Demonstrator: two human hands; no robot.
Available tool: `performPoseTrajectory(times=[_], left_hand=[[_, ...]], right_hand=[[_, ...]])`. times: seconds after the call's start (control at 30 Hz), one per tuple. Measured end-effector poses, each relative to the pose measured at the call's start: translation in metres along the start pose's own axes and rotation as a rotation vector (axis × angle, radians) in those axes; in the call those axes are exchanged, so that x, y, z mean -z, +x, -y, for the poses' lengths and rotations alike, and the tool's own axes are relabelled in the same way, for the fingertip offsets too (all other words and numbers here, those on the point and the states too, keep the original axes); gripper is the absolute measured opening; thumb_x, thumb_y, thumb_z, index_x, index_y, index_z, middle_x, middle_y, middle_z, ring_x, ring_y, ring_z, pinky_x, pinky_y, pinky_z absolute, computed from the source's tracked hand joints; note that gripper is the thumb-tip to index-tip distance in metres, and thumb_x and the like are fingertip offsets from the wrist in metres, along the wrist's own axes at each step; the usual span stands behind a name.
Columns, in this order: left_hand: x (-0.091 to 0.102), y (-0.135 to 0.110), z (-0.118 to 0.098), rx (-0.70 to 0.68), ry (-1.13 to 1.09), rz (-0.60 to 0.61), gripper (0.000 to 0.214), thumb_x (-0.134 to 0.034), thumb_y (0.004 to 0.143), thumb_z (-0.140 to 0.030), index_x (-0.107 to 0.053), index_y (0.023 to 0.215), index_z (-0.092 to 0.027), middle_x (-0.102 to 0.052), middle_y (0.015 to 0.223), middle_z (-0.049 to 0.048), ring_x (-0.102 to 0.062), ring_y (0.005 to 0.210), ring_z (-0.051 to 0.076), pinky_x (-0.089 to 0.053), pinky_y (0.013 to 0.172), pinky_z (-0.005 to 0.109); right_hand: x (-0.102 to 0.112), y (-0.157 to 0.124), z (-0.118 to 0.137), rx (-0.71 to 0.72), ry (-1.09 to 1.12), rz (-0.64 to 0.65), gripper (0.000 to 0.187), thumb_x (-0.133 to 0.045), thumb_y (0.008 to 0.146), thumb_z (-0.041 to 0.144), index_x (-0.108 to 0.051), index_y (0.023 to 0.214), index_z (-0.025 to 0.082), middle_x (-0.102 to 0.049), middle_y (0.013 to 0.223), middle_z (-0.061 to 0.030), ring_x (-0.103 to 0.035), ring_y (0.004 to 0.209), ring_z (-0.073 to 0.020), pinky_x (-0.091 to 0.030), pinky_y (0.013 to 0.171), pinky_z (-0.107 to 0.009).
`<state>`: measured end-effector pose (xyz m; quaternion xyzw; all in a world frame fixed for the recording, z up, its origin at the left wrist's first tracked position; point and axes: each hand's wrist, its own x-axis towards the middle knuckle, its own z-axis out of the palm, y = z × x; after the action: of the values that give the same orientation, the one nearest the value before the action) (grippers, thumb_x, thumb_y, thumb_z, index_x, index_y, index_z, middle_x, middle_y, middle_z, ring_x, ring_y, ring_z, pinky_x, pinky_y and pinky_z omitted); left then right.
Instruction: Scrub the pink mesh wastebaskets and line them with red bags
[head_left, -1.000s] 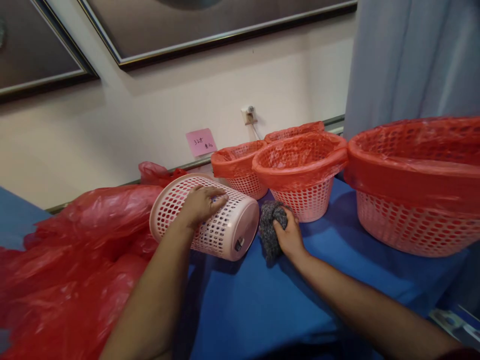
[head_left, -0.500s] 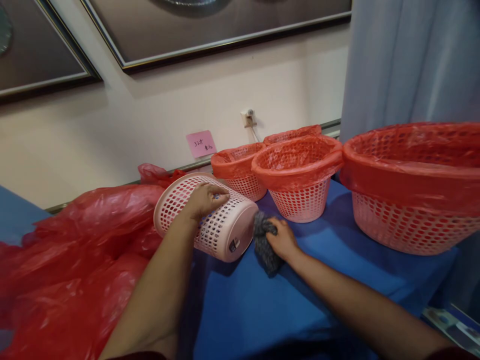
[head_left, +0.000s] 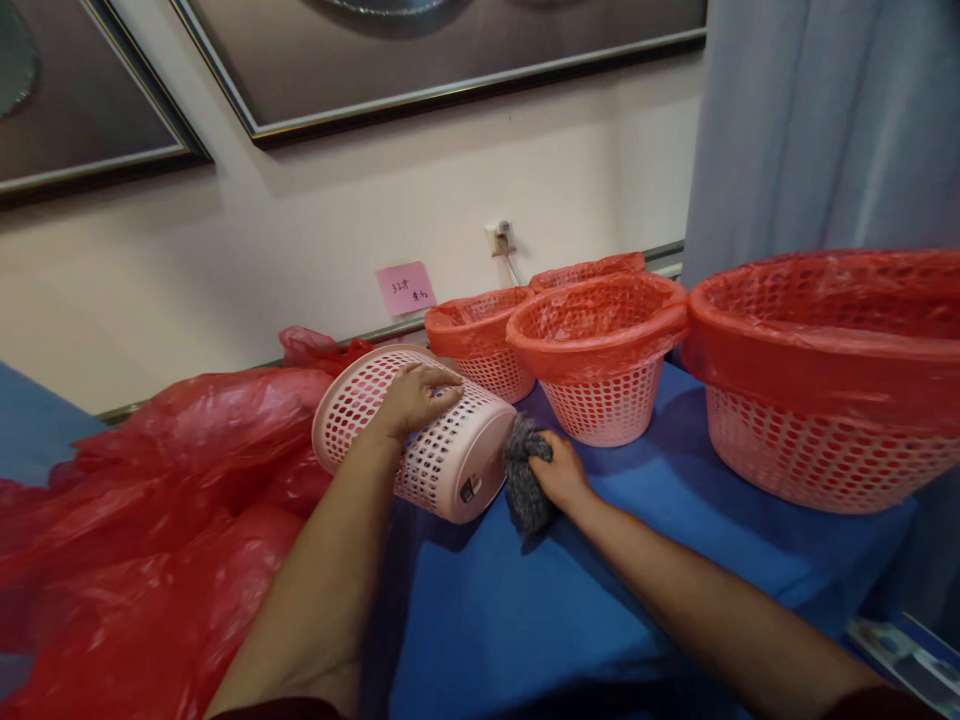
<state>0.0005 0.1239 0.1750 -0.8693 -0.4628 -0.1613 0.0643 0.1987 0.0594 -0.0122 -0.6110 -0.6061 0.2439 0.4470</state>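
A pale pink perforated plastic basket [head_left: 435, 470] lies tipped on its side on the blue-covered table [head_left: 480, 610], its base turned toward the right. My left hand [head_left: 417, 400] grips the basket from above, fingers curled on its holed wall. In my right hand [head_left: 561, 470] is a bunched dark grey cloth [head_left: 528, 480], held against or very close to the right edge of the basket's base. A small dark label [head_left: 470, 489] shows on the base.
Several pink baskets lined with red bags stand behind and right, including a middle one [head_left: 600, 400] and a large one [head_left: 817, 450]. Red plastic bags [head_left: 150, 520] heap at left. On the wall are a pink note [head_left: 406, 288], a socket [head_left: 500, 238] and framed pictures [head_left: 450, 60].
The grey cloth in my right hand has shifted slightly left and up along the basket's base. My left hand keeps its place on the basket.
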Motion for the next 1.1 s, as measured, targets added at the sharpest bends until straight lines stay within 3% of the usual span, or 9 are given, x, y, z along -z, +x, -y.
performPoseTrajectory(times=[0.17,0.27,0.37,0.5,0.57,0.67,0.87,0.97,1.1], left_hand=[[-0.004,0.001,0.005,0.0,0.018,-0.004,0.03,-0.057,0.086,-0.04,-0.078,0.1,-0.024,-0.078,0.109,0.0042,-0.068,0.11,0.025,-0.035,0.112,0.047],[-0.006,0.001,0.01,0.0,0.016,-0.009,0.029,-0.058,0.086,-0.04,-0.079,0.099,-0.025,-0.078,0.108,0.0038,-0.069,0.109,0.025,-0.036,0.112,0.046],[-0.007,0.0,0.011,-0.003,0.007,-0.022,0.03,-0.058,0.085,-0.041,-0.079,0.099,-0.024,-0.078,0.107,0.0043,-0.068,0.109,0.025,-0.036,0.112,0.047],[-0.007,0.0,0.007,0.005,0.003,-0.014,0.032,-0.056,0.085,-0.041,-0.078,0.1,-0.024,-0.078,0.108,0.0037,-0.068,0.109,0.026,-0.036,0.113,0.047],[-0.007,0.001,0.006,0.012,0.009,-0.017,0.033,-0.056,0.085,-0.042,-0.079,0.1,-0.023,-0.078,0.108,0.0041,-0.068,0.109,0.026,-0.036,0.113,0.046],[-0.008,0.001,0.007,0.022,0.017,-0.023,0.032,-0.056,0.085,-0.042,-0.079,0.098,-0.024,-0.079,0.106,0.0033,-0.069,0.108,0.025,-0.035,0.114,0.044],[-0.009,0.001,0.009,-0.004,0.035,-0.033,0.031,-0.056,0.086,-0.041,-0.078,0.099,-0.024,-0.078,0.109,0.0028,-0.067,0.111,0.026,-0.035,0.113,0.046],[-0.009,0.0,0.007,-0.004,0.042,-0.042,0.029,-0.056,0.086,-0.039,-0.078,0.099,-0.024,-0.078,0.108,0.0034,-0.067,0.11,0.026,-0.036,0.112,0.046],[-0.009,-0.003,0.007,-0.017,0.04,-0.042,0.03,-0.057,0.087,-0.04,-0.077,0.1,-0.023,-0.078,0.109,0.0038,-0.067,0.11,0.026,-0.035,0.112,0.047]], right_hand=[[-0.006,-0.004,0.022,0.186,0.108,-0.181,0.045,-0.052,0.087,0.022,-0.051,0.132,0.019,-0.049,0.132,-0.0144,-0.053,0.122,-0.0249,-0.043,0.106,-0.041],[-0.011,-0.024,0.024,0.351,0.078,-0.021,0.037,-0.057,0.081,0.018,-0.059,0.118,0.022,-0.049,0.126,-0.0109,-0.058,0.107,-0.0236,-0.05,0.097,-0.039],[-0.008,-0.031,0.02,0.38,0.057,0.132,0.032,-0.056,0.076,0.013,-0.063,0.107,0.023,-0.051,0.118,-0.007,-0.06,0.097,-0.0199,-0.051,0.092,-0.034],[0.003,-0.012,0.028,0.162,0.211,-0.165,0.034,-0.054,0.082,0.019,-0.059,0.115,0.022,-0.054,0.112,-0.0077,-0.057,0.108,-0.0222,-0.047,0.102,-0.038],[0.006,-0.006,0.038,0.167,0.24,-0.231,0.033,-0.054,0.085,0.023,-0.058,0.117,0.021,-0.054,0.111,-0.0083,-0.056,0.109,-0.0232,-0.046,0.103,-0.04],[0.007,-0.016,0.047,0.367,0.174,-0.111,0.034,-0.056,0.083,0.022,-0.06,0.117,0.022,-0.052,0.117,-0.0095,-0.057,0.107,-0.0231,-0.048,0.099,-0.038],[0.003,-0.054,0.032,0.786,-0.185,0.413,0.035,-0.056,0.08,0.017,-0.066,0.112,0.025,-0.05,0.136,-0.0102,-0.056,0.112,-0.0253,-0.05,0.092,-0.037],[-0.001,-0.05,0.023,0.667,-0.266,0.468,0.026,-0.053,0.083,0.016,-0.07,0.1,0.025,-0.06,0.122,-0.0083,-0.06,0.099,-0.023,-0.05,0.086,-0.034],[-0.006,-0.023,0.007,0.271,-0.156,0.278,0.024,-0.061,0.073,0.012,-0.072,0.091,0.023,-0.064,0.108,-0.0067,-0.062,0.082,-0.0185,-0.05,0.082,-0.031]])
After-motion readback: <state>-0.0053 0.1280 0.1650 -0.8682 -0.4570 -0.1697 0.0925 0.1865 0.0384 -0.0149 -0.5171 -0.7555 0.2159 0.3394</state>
